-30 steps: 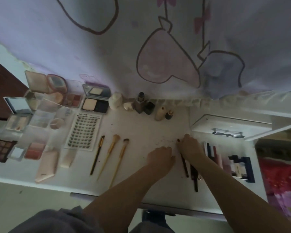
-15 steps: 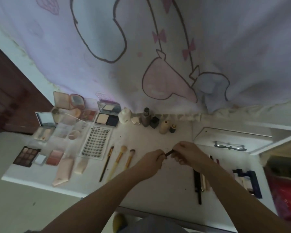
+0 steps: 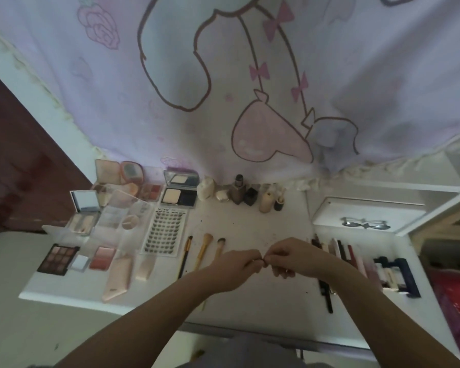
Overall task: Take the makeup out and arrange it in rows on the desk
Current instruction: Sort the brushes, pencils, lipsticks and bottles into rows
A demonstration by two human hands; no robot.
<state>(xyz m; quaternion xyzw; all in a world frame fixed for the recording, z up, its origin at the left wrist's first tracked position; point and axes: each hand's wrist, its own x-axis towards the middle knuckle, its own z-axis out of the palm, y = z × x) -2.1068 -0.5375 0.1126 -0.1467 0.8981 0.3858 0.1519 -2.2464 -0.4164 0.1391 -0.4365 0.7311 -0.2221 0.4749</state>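
Two bare hands meet over the middle of the white desk (image 3: 250, 227). The left hand (image 3: 234, 266) and the right hand (image 3: 290, 257) both have their fingers curled, and their fingertips come together around something very small. It is too small and too hidden to tell what it is.

The lash card (image 3: 165, 231) is a good thing to look from. It lies flat, and it has rows of little dark lashes on it. Just to the right of the lash card lie three brushes (image 3: 205, 248), side by side, with their soft tips pointing to the back of the desk. The left hand is just to the right of the brushes. Farther right of the lash card, past both hands, many pencils and sticks (image 3: 340, 248) lie in a row. A black pencil (image 3: 325, 296) lies near the front edge there.

Behind the lash card sits an open powder box (image 3: 179, 193) with a mirror lid. To the right of that box small bottles (image 3: 243, 193) stand in a line at the back. To the left of the lash card lie more open boxes. A dark box of brown colors (image 3: 57, 258) is farthest left, and a pink blush box (image 3: 101, 258) is near it. A pink tube (image 3: 118, 277) lies in front of the lash card, a bit to the left.

A big purple cloth (image 3: 250, 75) with a cartoon drawing hangs behind the desk.
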